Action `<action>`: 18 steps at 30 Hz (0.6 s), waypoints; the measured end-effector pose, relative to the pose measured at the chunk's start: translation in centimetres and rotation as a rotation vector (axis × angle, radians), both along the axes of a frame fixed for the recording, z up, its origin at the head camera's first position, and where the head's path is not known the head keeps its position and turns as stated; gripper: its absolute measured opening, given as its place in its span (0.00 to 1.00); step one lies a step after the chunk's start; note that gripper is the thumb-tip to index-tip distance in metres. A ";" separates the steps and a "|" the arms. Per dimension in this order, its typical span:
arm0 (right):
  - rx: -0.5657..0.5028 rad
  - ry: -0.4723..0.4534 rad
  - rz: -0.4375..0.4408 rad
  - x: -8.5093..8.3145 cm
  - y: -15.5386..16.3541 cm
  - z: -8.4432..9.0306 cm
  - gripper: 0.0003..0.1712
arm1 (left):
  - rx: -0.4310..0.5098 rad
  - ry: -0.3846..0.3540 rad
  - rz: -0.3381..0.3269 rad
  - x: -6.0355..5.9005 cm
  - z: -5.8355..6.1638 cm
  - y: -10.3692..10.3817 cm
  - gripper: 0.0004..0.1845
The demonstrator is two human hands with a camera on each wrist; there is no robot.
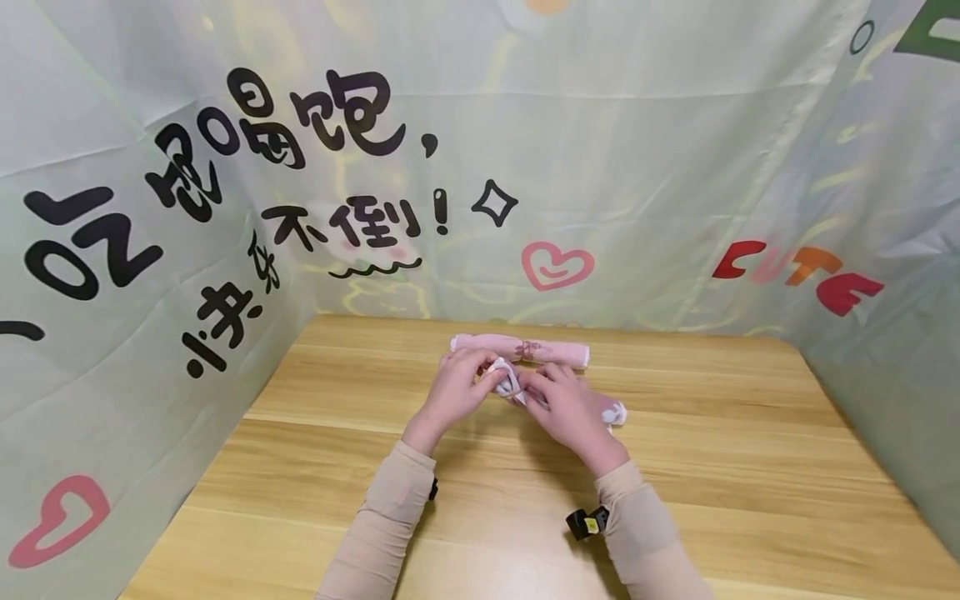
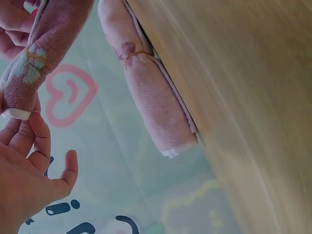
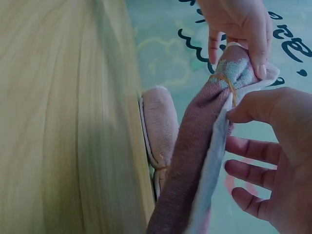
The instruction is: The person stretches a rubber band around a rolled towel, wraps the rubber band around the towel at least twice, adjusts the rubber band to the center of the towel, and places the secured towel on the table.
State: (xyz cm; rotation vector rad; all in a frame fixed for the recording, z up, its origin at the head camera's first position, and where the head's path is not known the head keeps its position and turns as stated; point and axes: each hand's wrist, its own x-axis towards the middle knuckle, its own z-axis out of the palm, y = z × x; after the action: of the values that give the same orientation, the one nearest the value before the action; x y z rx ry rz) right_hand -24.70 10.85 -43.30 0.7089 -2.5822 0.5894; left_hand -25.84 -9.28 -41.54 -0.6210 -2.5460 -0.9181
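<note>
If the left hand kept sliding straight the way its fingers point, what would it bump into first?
Probably the rolled pink towel lying on the table just beyond the left hand, which already pinches the towel being rolled. Depth is hard to judge.

A pink rolled towel (image 1: 540,398) lies lengthwise across the middle of the bench (image 1: 750,467), its near end lifted and held between both hands. It is dusty pink terry with a white edge, a pale green patch near the held end and a thin rubber band (image 3: 225,83) round it there; its loose white border hangs open along one side. The left hand (image 1: 455,389) pinches its tip, the right hand (image 1: 570,410) presses a thumb against the band.
</note>
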 end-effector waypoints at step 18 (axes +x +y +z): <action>0.055 0.190 0.312 0.2 -0.6 0.0 0.03 | 0.030 -0.032 0.209 -0.4 0.5 -1.3 0.13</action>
State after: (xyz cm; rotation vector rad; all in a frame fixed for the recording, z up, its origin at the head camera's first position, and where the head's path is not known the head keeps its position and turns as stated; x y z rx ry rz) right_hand -24.51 10.30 -43.30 1.1413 -2.3369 0.5151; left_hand -26.19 -10.55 -41.05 -0.3257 -2.5606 -0.8967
